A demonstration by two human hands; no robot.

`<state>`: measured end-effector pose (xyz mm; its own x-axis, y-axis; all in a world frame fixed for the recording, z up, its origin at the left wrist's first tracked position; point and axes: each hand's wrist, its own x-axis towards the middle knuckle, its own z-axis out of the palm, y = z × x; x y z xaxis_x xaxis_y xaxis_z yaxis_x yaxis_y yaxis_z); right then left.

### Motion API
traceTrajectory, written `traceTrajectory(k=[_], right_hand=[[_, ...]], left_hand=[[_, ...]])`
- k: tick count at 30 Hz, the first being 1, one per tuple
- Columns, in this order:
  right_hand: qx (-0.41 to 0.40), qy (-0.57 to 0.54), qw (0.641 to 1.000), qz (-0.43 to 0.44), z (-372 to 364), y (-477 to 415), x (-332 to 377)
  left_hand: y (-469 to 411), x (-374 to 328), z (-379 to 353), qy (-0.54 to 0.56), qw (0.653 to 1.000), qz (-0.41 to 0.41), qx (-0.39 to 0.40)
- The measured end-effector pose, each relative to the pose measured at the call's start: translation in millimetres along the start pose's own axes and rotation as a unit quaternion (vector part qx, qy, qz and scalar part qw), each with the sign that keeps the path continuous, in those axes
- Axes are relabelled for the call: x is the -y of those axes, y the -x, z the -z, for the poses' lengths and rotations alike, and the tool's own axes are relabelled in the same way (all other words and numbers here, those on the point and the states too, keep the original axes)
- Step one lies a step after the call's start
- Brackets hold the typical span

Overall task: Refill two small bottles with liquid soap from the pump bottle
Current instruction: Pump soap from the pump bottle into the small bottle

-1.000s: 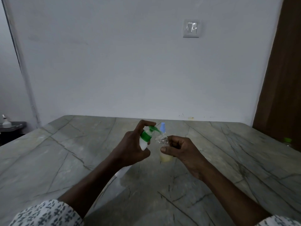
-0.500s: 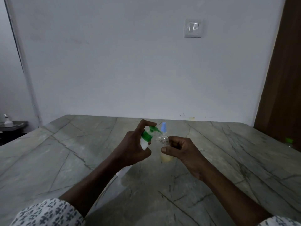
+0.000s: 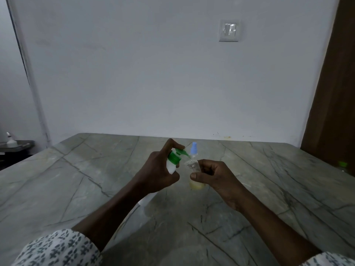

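Observation:
My left hand grips a white pump bottle with a green pump head, tilted to the right, and my forefinger rests on top of the pump. The green spout points at the mouth of a small clear bottle held in my right hand. Pale yellow liquid soap fills the bottom of that small bottle. Just behind it stands a second small bottle with a light blue cap; its body is mostly hidden. The pump bottle's lower body is hidden behind my left hand and wrist.
A grey marble table with dark veins spreads under both hands, ending at a white wall. A green-capped object sits past the table's right edge by a brown door. At far left a dark shelf holds a small white bottle.
Both hands keep their grip and stay almost still. The view has shifted slightly; the spout remains at the small bottle's mouth.

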<state>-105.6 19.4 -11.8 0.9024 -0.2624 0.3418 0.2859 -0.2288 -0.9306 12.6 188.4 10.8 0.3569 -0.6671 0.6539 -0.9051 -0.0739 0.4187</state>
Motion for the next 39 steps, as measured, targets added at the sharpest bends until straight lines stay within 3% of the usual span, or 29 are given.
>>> traceTrajectory(k=[39], right_hand=[[0.017,-0.032,0.999,-0.027,1.9,-1.7,-5.0]], left_hand=[[-0.5,-4.0,2.3,0.009,1.0,0.009,0.013]])
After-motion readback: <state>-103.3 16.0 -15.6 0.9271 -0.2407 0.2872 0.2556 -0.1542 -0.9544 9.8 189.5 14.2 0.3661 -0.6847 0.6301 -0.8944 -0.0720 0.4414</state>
